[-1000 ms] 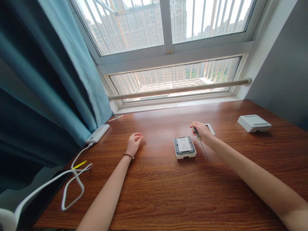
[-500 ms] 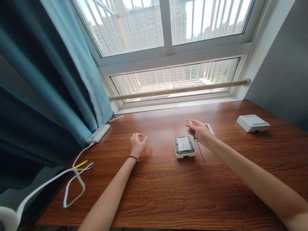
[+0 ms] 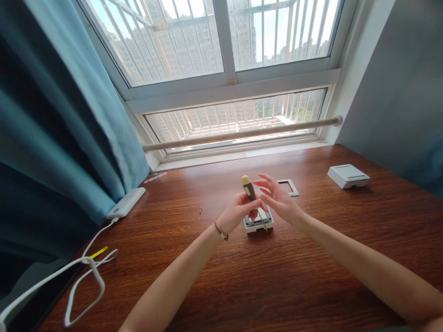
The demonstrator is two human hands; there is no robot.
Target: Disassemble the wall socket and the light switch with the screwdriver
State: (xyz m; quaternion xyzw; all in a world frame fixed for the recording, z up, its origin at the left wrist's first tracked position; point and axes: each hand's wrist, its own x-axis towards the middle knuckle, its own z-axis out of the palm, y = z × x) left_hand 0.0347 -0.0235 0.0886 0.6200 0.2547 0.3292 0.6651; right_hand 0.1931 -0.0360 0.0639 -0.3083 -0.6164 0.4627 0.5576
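Note:
My left hand (image 3: 238, 211) is closed around a screwdriver (image 3: 248, 188) with a dark and yellow handle. The handle points up and the thin shaft slants down in front of the socket. Right beside it, my right hand (image 3: 278, 198) is open, its fingers spread near the handle. Under both hands a white wall socket (image 3: 259, 227) on its box lies on the table, its top partly hidden. A small screw (image 3: 200, 210) lies on the wood to the left. Behind my right hand is a white square frame (image 3: 293, 188), partly covered.
A second white box (image 3: 349, 176) stands at the far right of the wooden table (image 3: 214, 276). On the left lie a white power bank (image 3: 126, 203) and its white cable (image 3: 100, 276) with a yellow tie. A blue curtain (image 3: 104, 115) hangs beside them, and a window is behind.
The screwdriver has passed from my right hand to my left. My left hand has moved right to the socket, leaving the screw in view on the table. My right hand's fingers have opened.

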